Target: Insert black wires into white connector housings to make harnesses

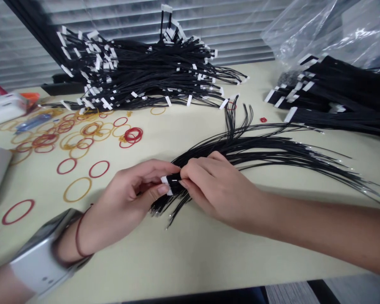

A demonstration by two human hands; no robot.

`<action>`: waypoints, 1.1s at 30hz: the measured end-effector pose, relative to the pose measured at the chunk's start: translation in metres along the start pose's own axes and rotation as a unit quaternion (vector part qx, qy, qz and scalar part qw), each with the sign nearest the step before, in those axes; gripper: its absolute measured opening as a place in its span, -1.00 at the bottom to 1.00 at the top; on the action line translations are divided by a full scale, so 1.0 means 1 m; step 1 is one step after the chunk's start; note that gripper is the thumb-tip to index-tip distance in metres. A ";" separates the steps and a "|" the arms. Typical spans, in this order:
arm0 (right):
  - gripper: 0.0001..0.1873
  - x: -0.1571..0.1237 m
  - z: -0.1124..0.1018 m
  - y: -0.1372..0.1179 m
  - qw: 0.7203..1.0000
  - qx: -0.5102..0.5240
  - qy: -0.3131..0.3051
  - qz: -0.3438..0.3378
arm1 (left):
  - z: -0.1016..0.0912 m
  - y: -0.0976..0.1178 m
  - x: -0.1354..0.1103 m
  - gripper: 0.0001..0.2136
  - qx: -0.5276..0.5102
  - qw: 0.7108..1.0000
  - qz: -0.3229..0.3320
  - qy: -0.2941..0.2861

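My left hand [136, 192] pinches a white connector [166, 185] between thumb and fingers, with black wires running into its right side. Right beside it, my right hand [213, 181] has thumb and forefinger pressed together at those wires; a small shiny tip shows there, and I cannot make out exactly which wire is gripped. Under both hands lies a loose bundle of black wires [272, 150] with bare metal ends, fanning to the right. More metal-tipped ends stick out below the left fingers.
Behind stands a large heap of black cables with white connectors [155, 67]. Red and yellow rubber bands [91, 128] are scattered at the left. More cable bundles [345, 93] and a clear plastic bag [329, 29] are at the right. The table's front edge [193, 291] is near me.
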State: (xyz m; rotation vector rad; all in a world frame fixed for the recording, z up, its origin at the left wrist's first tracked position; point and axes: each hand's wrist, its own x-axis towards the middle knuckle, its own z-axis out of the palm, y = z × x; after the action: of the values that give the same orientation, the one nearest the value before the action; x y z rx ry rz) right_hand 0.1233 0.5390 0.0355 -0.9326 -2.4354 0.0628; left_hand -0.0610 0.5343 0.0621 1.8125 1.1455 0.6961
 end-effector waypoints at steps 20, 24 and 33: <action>-0.81 0.002 -0.004 0.000 0.999 0.022 -0.021 0.013 | -0.001 -0.002 0.005 -0.78 -0.015 1.000 -0.007 -0.003; -0.81 0.004 -0.008 0.000 0.999 0.029 -0.026 0.031 | 0.000 0.001 0.008 -0.79 -0.028 0.999 -0.021 -0.002; -0.78 0.004 -0.004 -0.004 0.998 0.041 -0.026 0.027 | -0.001 0.002 0.006 -0.76 -0.052 0.998 -0.018 -0.008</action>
State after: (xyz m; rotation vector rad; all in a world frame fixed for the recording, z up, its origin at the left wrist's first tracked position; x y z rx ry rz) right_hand 0.1210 0.5377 0.0418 -0.9709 -2.4341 0.2076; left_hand -0.0587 0.5394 0.0639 1.7030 1.1093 0.7061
